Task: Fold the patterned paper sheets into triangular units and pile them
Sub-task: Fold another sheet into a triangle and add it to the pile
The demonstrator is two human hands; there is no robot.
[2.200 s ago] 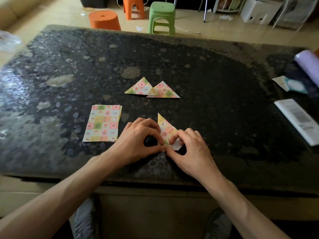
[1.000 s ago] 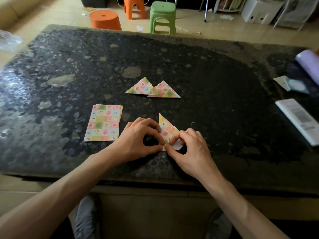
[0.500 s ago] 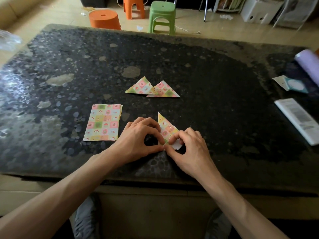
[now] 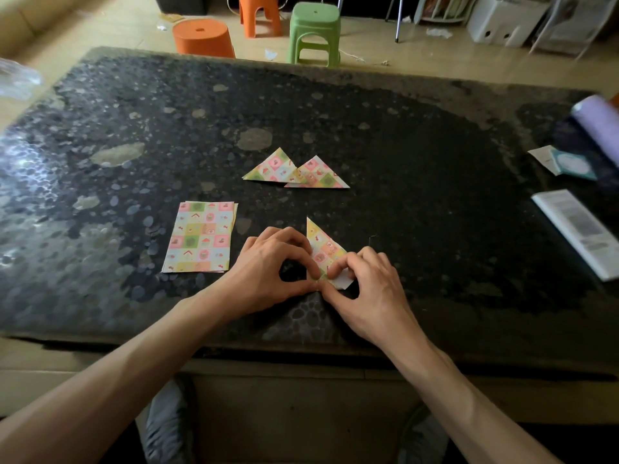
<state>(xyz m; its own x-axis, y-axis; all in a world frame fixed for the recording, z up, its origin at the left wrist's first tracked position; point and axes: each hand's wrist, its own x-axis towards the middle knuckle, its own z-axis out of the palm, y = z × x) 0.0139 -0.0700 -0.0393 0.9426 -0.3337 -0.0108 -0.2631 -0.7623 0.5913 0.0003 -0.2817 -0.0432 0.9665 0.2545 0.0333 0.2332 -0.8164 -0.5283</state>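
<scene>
Two hands work on one half-folded sheet [image 4: 324, 244], which lies flat near the front edge of the dark speckled tabletop [image 4: 435, 202]. The sheet has the form of a tall triangle, with its sharp point directed away from the person.

The left hand [image 4: 268, 266] has curled fingers; its forefinger and thumb pinch the sheet at the left edge and the lower corner. The right hand [image 4: 371, 289] is curled as well, and its forefinger and thumb pinch the small white flap at the lower right of the same sheet. Both thumbs meet at the bottom corner.

Just left of the left hand, but apart from it, lies a stack of flat patterned sheets [image 4: 201, 237]. Farther back, in the middle of the tabletop, two finished triangular units [image 4: 269, 169] lie side by side, and their neighbouring corners overlap a little.

At the right edge of the tabletop are a white printed leaflet [image 4: 579, 232], a teal card [image 4: 572, 164] and a lilac roll [image 4: 599, 122].

On the floor behind the tabletop stand a green stool [image 4: 315, 31] and two orange stools [image 4: 202, 38].
</scene>
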